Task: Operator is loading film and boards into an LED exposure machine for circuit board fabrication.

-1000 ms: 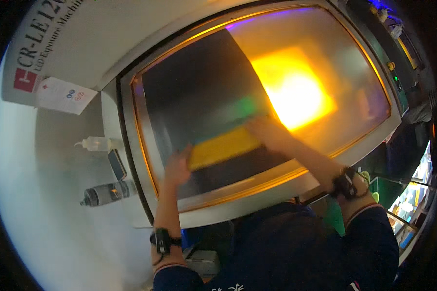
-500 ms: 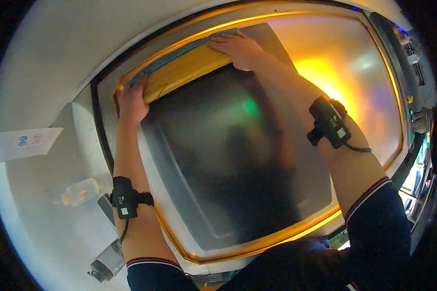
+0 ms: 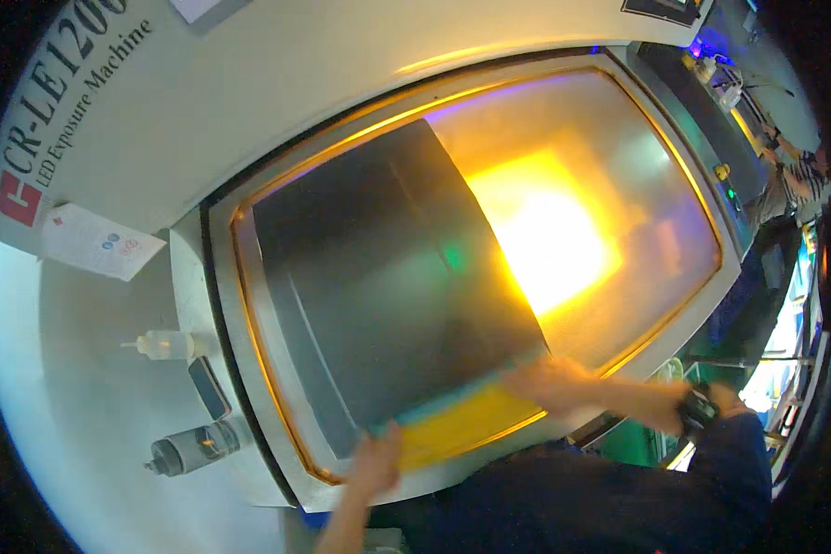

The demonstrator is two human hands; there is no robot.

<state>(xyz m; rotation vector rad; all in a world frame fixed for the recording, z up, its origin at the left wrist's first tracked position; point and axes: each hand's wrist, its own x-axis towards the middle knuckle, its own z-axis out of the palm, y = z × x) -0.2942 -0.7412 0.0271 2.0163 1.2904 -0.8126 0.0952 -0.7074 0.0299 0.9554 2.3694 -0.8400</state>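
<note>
Both hands are now working at the near edge of the dark sheet (image 3: 388, 295), in the lower middle of the frame; half a second ago they were stretched to its far, yellow-trimmed edge near the top. The left hand (image 3: 376, 462) is pinching the yellow strip (image 3: 452, 425) along that near edge, and the right hand (image 3: 549, 383) is pressing on the sheet's lower right corner; its grip is too blurred to tell. The sheet is lying flat on the glowing glass bed (image 3: 619, 185) of the machine, covering its left half. Judging from this, the hands are seating or lifting the sheet's near edge.

At the left, a small bottle (image 3: 162, 345), a phone (image 3: 210, 388) and a grey flask (image 3: 194, 448) are resting on the white surface (image 3: 65, 388).
</note>
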